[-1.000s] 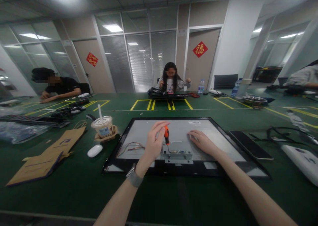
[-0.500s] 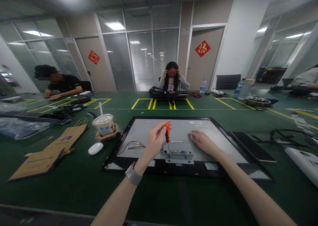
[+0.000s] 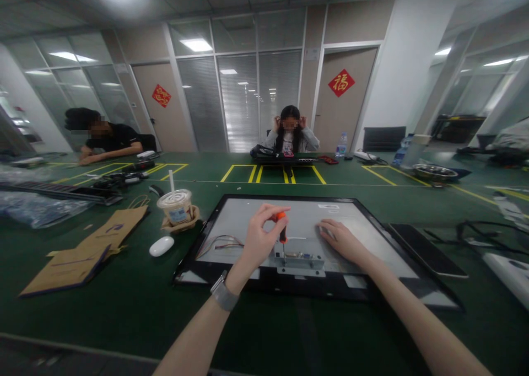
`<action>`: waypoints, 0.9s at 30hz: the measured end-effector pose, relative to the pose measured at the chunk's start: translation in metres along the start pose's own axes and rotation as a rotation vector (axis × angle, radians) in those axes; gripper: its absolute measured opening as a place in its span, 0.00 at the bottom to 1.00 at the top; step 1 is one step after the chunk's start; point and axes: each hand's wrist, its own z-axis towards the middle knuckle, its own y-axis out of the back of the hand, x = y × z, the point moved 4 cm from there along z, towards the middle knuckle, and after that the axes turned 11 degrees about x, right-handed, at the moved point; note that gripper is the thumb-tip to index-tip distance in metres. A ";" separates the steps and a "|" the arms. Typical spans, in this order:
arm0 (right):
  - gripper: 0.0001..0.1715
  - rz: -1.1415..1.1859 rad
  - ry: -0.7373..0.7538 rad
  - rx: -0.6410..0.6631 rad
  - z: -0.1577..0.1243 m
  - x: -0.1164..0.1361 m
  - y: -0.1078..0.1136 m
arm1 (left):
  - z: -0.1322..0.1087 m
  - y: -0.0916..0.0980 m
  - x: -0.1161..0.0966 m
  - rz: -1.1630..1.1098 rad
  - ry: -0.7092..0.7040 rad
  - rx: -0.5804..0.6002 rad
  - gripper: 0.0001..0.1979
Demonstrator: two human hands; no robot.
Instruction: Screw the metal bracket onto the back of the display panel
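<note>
My left hand (image 3: 263,230) is closed around the orange and black handle of a screwdriver (image 3: 283,230). The screwdriver stands nearly upright, its tip down at a metal bracket with ports (image 3: 303,261). Exactly where the tip rests is too small to tell. This bracket sits near the front edge of a flat display panel (image 3: 297,213), which lies back side up in a black frame. My right hand (image 3: 339,238) lies open and flat on the panel, right of the bracket. Thin wires (image 3: 225,242) run over the panel to the left of my left hand.
Left of the panel are a white mouse (image 3: 161,246), a lidded drink cup (image 3: 176,206) in a cardboard holder and a paper bag (image 3: 107,235). A black phone-like slab (image 3: 427,249) lies at the right. Across the green table (image 3: 132,315) sit two people.
The screwdriver has turned more upright, and the fingers of my left hand have shifted on its handle. My right hand stays on the panel. The whole view has shifted slightly.
</note>
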 end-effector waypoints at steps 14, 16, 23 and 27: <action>0.22 0.021 -0.001 -0.018 0.000 0.001 0.000 | 0.000 0.001 -0.002 0.018 -0.015 -0.002 0.11; 0.22 0.027 -0.006 -0.013 0.000 0.001 0.001 | 0.001 0.001 -0.002 -0.015 -0.002 0.043 0.13; 0.23 0.027 -0.008 -0.018 0.000 0.000 0.000 | 0.002 0.002 0.000 -0.026 -0.009 0.032 0.11; 0.23 0.017 -0.011 -0.010 0.000 0.000 0.000 | 0.001 0.002 -0.001 -0.023 -0.006 0.037 0.13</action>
